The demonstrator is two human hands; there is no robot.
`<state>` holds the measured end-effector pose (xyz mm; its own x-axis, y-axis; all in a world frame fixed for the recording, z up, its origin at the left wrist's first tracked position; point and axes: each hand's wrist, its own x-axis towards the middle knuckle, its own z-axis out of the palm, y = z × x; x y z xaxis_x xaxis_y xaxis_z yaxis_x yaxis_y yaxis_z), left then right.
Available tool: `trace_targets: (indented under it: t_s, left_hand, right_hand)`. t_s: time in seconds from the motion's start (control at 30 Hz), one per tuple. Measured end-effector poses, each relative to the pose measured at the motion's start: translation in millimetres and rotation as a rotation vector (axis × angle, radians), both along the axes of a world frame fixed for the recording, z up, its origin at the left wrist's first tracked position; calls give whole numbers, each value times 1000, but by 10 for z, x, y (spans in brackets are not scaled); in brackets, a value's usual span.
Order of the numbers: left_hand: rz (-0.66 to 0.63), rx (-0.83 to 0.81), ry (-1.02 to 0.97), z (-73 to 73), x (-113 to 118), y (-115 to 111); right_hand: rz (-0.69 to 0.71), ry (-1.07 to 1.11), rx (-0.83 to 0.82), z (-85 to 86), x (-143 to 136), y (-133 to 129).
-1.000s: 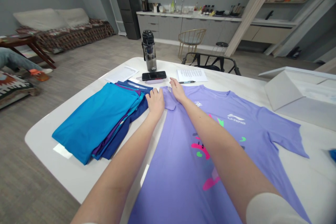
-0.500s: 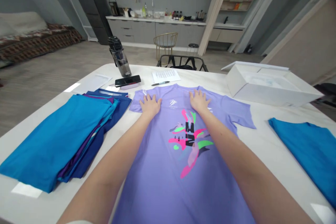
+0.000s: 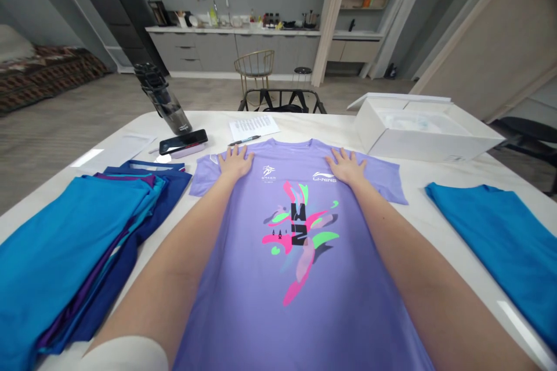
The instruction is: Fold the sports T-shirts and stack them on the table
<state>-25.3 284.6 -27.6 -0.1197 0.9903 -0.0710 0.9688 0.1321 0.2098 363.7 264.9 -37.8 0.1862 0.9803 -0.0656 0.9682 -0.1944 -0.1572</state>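
A purple T-shirt (image 3: 252,278) lies spread face up on the table, its collar at the far side. Its front carries white logos and a pink, green and black print. My left hand (image 3: 235,163) rests flat near the shirt's left shoulder, fingers spread. Flat on the opposite shoulder, beside the white chest logo, is my right hand (image 3: 347,167), its fingers apart too. Both palms press on the cloth and grip nothing. The shirt's lower hem runs out of view at the bottom.
Folded blue and purple garments (image 3: 82,226) are piled at left; a folded blue garment (image 3: 500,226) lies at right. An open white box (image 3: 435,139) stands back right. A water bottle (image 3: 167,107), phone (image 3: 183,142), pen (image 3: 243,141) and printed sheet (image 3: 256,126) sit along the far side.
My right hand has slid outward across the shirt to the right shoulder, uncovering the chest logo. My left hand stays near the left shoulder. The view has shifted slightly right.
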Motion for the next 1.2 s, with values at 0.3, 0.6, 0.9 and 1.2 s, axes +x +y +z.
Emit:
trace_targets:
  t_s: [0.3,0.6,0.9,1.2]
  left_hand:
    - [-237,238,74,-6,556,-164]
    - [-295,-3,-19,-61,1105,-8]
    - [-290,202,10,-53,1170,-78]
    - [-405,239,13,-105,1341,-708]
  right_hand:
    - [137,-56,111,127,-357,-42]
    - [267,-1,-13,64,-994,33]
    - [279,-41,10,86,-955,94]
    - [301,-23,87,62,-1181,-434]
